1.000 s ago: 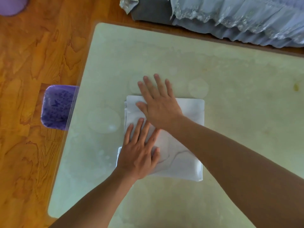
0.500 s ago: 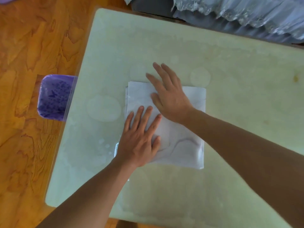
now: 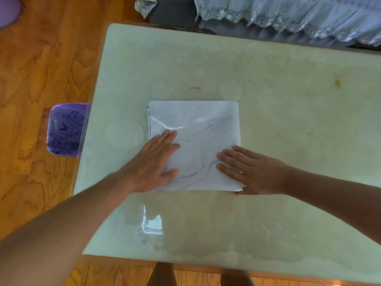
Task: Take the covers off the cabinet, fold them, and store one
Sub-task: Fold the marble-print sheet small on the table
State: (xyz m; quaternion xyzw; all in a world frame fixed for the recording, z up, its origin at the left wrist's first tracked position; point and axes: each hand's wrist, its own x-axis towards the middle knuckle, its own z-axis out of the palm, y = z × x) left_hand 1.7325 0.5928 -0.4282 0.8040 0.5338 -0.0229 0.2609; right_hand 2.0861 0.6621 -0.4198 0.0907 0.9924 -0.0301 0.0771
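Note:
A white cover (image 3: pixel 195 131), folded into a flat square, lies on the pale glossy table (image 3: pixel 278 120). My left hand (image 3: pixel 154 162) lies flat on its near left part, fingers straight and pointing away from me. My right hand (image 3: pixel 251 168) rests flat at the near right corner of the cover, fingers straight and pointing left. Neither hand grips the fabric.
A purple patterned stool (image 3: pixel 66 129) stands on the wooden floor just off the table's left edge. Grey-blue lace-trimmed fabric (image 3: pixel 288 15) drapes over furniture beyond the table's far edge. My legs show below the near edge.
My right hand has slid from the far left part of the cover across to its near right corner. My left hand has stayed on the near left part. The view has shifted.

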